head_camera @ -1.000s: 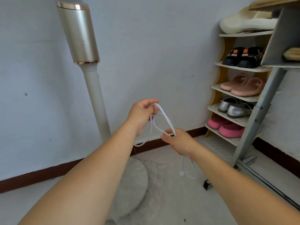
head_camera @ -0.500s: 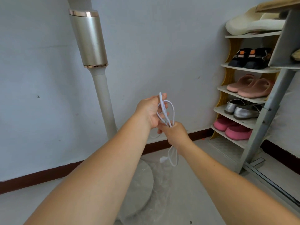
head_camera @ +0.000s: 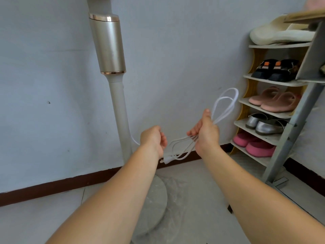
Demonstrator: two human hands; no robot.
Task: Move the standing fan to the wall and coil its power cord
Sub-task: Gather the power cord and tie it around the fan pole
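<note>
No readable writing anywhere. Right hand [head_camera: 206,132] grips the looped power cord [head_camera: 226,104]; left hand [head_camera: 153,138] is loosely curled, its grip unclear. Standing fan [head_camera: 110,46] is cropped on top.

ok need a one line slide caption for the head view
Right hand grips the looped white power cord beside the standing fan at the wall; left hand close by.

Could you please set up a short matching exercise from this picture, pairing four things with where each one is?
Things:
1. power cord
2. pink slippers
3. silver shoes
4. standing fan

Places:
A. shelf directly below the pink slippers
B. by the wall, left of the hands
C. looped in the right hand
D. middle shelf of the shoe rack

Pairs: 1-C, 2-D, 3-A, 4-B
</note>
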